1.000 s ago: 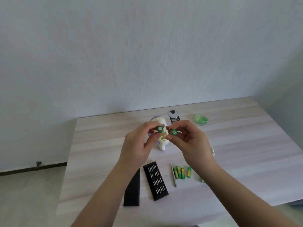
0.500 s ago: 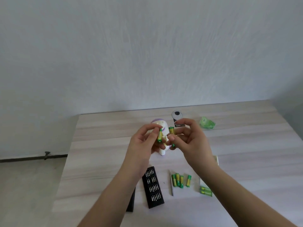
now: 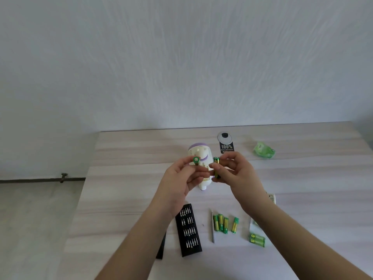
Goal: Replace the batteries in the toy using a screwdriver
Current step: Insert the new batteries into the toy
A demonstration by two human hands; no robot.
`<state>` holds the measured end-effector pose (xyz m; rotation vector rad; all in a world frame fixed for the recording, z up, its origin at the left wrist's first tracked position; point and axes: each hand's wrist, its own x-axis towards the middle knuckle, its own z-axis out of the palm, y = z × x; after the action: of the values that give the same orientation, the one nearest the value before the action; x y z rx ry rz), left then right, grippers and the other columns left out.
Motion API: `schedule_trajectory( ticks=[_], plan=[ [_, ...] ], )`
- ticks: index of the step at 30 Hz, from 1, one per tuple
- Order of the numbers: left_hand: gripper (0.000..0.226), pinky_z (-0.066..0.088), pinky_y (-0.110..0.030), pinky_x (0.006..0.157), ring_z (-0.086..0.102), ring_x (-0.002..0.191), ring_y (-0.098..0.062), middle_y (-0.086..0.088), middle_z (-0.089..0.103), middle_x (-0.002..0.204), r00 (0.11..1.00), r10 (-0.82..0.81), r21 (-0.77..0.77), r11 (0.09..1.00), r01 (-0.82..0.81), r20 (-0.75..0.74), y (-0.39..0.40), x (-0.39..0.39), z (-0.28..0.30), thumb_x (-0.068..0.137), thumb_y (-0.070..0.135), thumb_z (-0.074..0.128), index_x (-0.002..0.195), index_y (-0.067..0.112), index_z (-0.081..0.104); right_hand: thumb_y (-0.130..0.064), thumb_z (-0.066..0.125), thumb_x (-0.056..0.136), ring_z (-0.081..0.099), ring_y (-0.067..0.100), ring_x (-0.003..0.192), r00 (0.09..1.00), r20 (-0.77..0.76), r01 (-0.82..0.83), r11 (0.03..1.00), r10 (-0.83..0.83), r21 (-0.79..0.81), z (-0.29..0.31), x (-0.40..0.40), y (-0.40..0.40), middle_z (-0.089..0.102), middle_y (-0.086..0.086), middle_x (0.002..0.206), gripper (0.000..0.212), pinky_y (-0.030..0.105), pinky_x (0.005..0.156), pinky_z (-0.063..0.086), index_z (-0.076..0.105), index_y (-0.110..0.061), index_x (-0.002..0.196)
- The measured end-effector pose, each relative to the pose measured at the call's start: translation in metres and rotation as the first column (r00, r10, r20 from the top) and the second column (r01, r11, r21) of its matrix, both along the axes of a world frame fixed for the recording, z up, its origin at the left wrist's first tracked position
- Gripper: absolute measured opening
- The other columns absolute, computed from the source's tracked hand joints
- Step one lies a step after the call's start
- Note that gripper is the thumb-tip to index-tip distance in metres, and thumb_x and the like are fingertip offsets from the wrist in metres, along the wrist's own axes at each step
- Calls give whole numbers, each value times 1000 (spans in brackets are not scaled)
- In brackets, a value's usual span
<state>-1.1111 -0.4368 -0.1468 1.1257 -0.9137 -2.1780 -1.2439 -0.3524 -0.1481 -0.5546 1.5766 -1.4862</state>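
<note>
Both hands were up over the table point(image 3: 121, 199), and each had a battery. The left hand point(image 3: 177, 178) pinched a green battery point(image 3: 196, 160) between thumb and fingertips, its flat end turned toward the camera, so its long axis ran roughly away from the viewer. The right hand point(image 3: 234, 174) gripped a second battery point(image 3: 216, 167) with its fingers curled round it, this one standing close to upright with its cap at the top. The two cells sat just beside each other, not touching as far as could be told.

The toy point(image 3: 199, 153), white with a purple cap, lay on the table directly behind and below the hands, partly hidden by the fingers. Its body ran from the far end near the purple cap toward the near end, where a small white nub showed under the left palm. Whether its battery bay was open could not be told. Both hands were about equally close to it, the left a shade nearer its middle.

Nearer the viewer lay the black bit tray point(image 3: 188, 229), a slim screwdriver point(image 3: 212, 227), four loose batteries point(image 3: 222, 223) and a wrapped battery pair point(image 3: 256, 239) to the right. My read: the next move was a short drop onto the toy, turning each cell to lie along the bay.
</note>
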Motion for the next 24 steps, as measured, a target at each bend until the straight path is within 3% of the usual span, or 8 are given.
schedule_trajectory(
  ticks=[3, 6, 11, 14, 17, 19, 21, 24],
  plan=[
    [27, 54, -20, 64, 70, 72, -18, -17, 71, 84, 999, -32, -39, 999, 32, -17, -1, 0, -11, 94, -9, 50, 119, 1, 54, -6, 64, 89, 70, 25, 77, 995, 101, -6, 1000, 4, 16, -8, -4, -4, 71, 20, 95, 16, 32, 71, 58, 51, -7, 98],
    [23, 53, -20, 63, 67, 65, -16, -14, 69, 79, 999, -33, -90, 995, 35, 26, -4, -3, -20, 92, 0, 58, 115, 2, 56, -4, 58, 93, 70, 27, 77, 987, 158, -25, 1000, 25, -3, -14, -7, -6, 72, 20, 92, 11, 30, 69, 58, 47, -6, 95],
    [16, 47, -26, 55, 57, 56, -17, -8, 65, 68, 965, -33, -351, 928, 127, 261, -11, -3, -38, 98, 22, 54, 101, 8, 62, -7, 49, 98, 66, 15, 70, 978, 194, -76, 997, 73, 5, -29, -14, -9, 71, 10, 86, 10, 24, 69, 56, 59, -7, 96],
    [17, 44, -23, 51, 54, 58, -12, 1, 63, 71, 921, 25, -467, 867, 173, 388, -16, -1, -52, 98, 25, 54, 99, 14, 67, -13, 50, 99, 68, 13, 80, 972, 210, -114, 992, 102, 48, -43, -20, -9, 70, 11, 100, 19, 22, 78, 55, 65, -10, 109],
    [16, 48, -15, 57, 59, 74, -13, 3, 64, 92, 865, 106, -562, 797, 221, 491, -23, 2, -72, 96, 26, 58, 103, 18, 71, -9, 63, 91, 68, 12, 100, 967, 80, -249, 962, 242, 108, -56, -26, -5, 69, 2, 113, 37, 24, 92, 52, 58, -22, 125],
    [11, 54, -23, 68, 63, 85, -13, 3, 67, 97, 865, 109, -598, 764, 242, 490, -25, 2, -83, 95, 24, 60, 100, 24, 70, -6, 67, 87, 67, 11, 103, 960, -35, -269, 949, 279, 163, -64, -27, -5, 69, 0, 112, 42, 28, 95, 51, 57, -24, 124],
    [12, 52, -21, 74, 65, 84, -6, 6, 69, 95, 861, 100, -622, 734, 274, 498, -26, 0, -91, 93, 21, 63, 99, 29, 69, -13, 67, 88, 67, 7, 97, 939, -198, -232, 943, 281, 238, -70, -27, -8, 70, -5, 106, 36, 29, 93, 52, 59, -27, 120],
    [21, 48, -13, 75, 64, 84, 1, 10, 70, 95, 847, 110, -666, 672, 322, 521, -25, -4, -99, 90, 17, 67, 110, 24, 67, -22, 60, 93, 67, 0, 80, 899, -333, -189, 938, 284, 291, -77, -24, -15, 71, -8, 92, 21, 17, 77, 49, 60, -31, 113]
  ],
)
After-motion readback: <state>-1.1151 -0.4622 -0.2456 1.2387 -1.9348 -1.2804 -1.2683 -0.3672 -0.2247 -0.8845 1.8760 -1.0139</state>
